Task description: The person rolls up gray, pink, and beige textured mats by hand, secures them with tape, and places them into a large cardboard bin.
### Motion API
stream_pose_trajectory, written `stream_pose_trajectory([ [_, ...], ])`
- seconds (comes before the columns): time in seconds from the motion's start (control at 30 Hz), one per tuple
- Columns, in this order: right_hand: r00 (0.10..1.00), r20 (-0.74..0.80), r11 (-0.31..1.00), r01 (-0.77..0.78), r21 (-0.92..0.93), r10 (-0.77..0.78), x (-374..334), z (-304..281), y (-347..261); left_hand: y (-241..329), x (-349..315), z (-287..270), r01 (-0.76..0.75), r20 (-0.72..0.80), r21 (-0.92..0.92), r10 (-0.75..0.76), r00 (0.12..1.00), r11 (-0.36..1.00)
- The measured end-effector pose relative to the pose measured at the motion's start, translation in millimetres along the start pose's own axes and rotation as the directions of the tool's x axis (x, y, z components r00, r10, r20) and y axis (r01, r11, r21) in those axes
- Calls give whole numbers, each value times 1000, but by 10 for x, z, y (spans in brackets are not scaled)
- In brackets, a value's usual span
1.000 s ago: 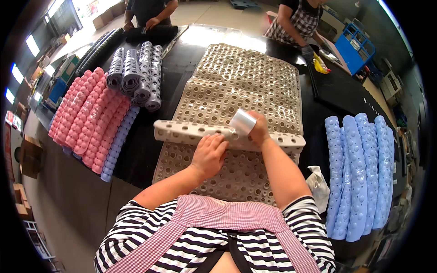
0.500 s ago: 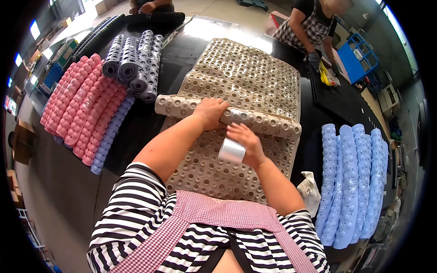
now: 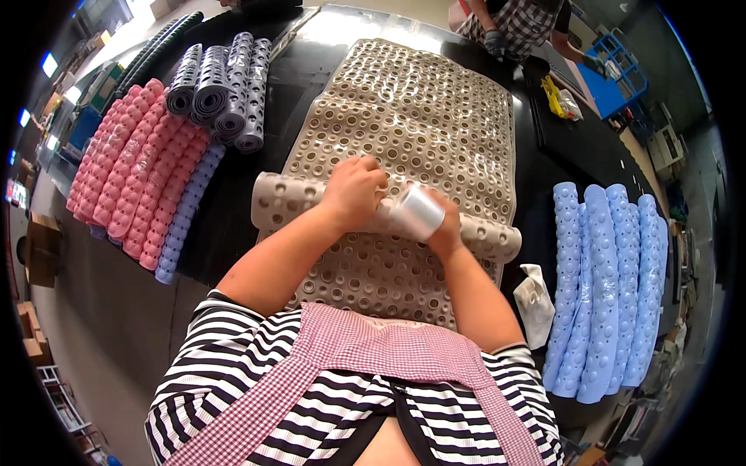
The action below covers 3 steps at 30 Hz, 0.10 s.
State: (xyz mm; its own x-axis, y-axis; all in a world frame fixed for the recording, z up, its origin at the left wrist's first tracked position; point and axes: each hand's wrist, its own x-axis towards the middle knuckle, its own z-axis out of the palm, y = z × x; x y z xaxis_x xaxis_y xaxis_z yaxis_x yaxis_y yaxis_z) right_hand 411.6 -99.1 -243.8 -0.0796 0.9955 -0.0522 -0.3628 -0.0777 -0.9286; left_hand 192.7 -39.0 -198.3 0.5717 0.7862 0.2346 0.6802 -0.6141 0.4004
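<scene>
Across a beige bath mat with round holes (image 3: 404, 128) lies a rolled-up beige mat (image 3: 280, 200). My left hand (image 3: 356, 193) rests on top of this roll, left of its middle, with curled fingers gripping it. In my right hand (image 3: 444, 229) is a roll of clear tape (image 3: 420, 211), held against the beige roll just right of my left hand. Motion blurs the tape and my right fingers. Whether a strip of tape runs between the hands I cannot tell.
Pink rolled mats (image 3: 128, 175) and dark grey rolled mats (image 3: 229, 93) lie at the left on the black table (image 3: 225, 210). Light blue rolled mats (image 3: 602, 287) are at the right, beside a whitish cloth (image 3: 535, 304). Beyond the table stands a gloved co-worker (image 3: 513, 31).
My right hand has brought the tape up from below the beige roll onto it. The left hand has curled its fingers more. The co-worker's hands have moved off the yellow item.
</scene>
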Motion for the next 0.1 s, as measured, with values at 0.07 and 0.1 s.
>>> stream_pose_trajectory([
  [0.07,998,40,999,-36,-37,37,305,-53,-226,48,-118,50,8,-41,-83,-11,999,997],
  [0.1,992,9,987,-128,93,127,460,-39,-294,27,-99,25,11,-48,-77,-14,999,997],
])
